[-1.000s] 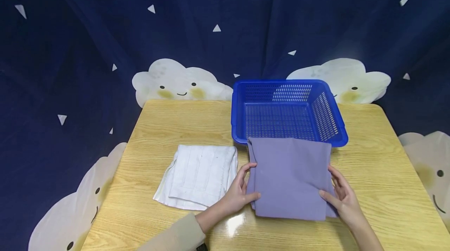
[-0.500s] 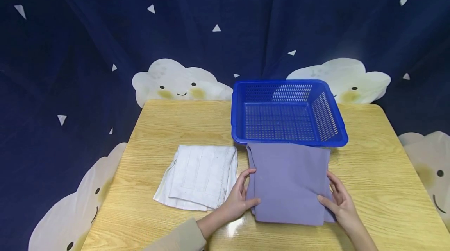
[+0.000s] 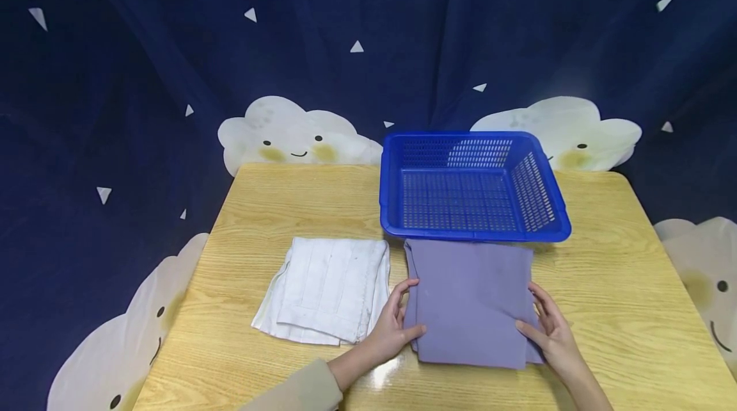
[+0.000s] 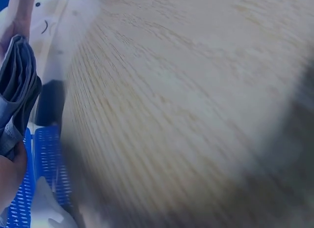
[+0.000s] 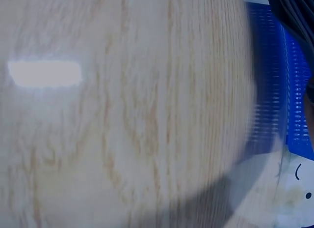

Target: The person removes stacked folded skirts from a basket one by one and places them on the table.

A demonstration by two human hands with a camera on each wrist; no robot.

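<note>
A folded purple cloth (image 3: 469, 308) lies in front of the blue basket, its layers stacked into a rough square. My left hand (image 3: 388, 328) grips its left edge, thumb on top and fingers at the side. At the opposite edge my right hand (image 3: 553, 334) pinches the cloth with the thumb on its upper face. In the left wrist view the cloth's bunched folds (image 4: 19, 85) show edge-on at the far left. Dark cloth layers (image 5: 299, 16) also appear at the upper right of the right wrist view.
Behind the purple cloth stands a blue plastic basket (image 3: 475, 235) with slotted walls and nothing inside. A folded white cloth (image 3: 325, 289) lies left of my left hand. All rest on a wooden table (image 3: 288, 196), backed by a dark blue curtain (image 3: 345, 1) with cloud prints.
The purple cloth has come a little toward me, away from the basket's front rim. My right hand has shifted slightly left with its edge. Both hands keep their hold.
</note>
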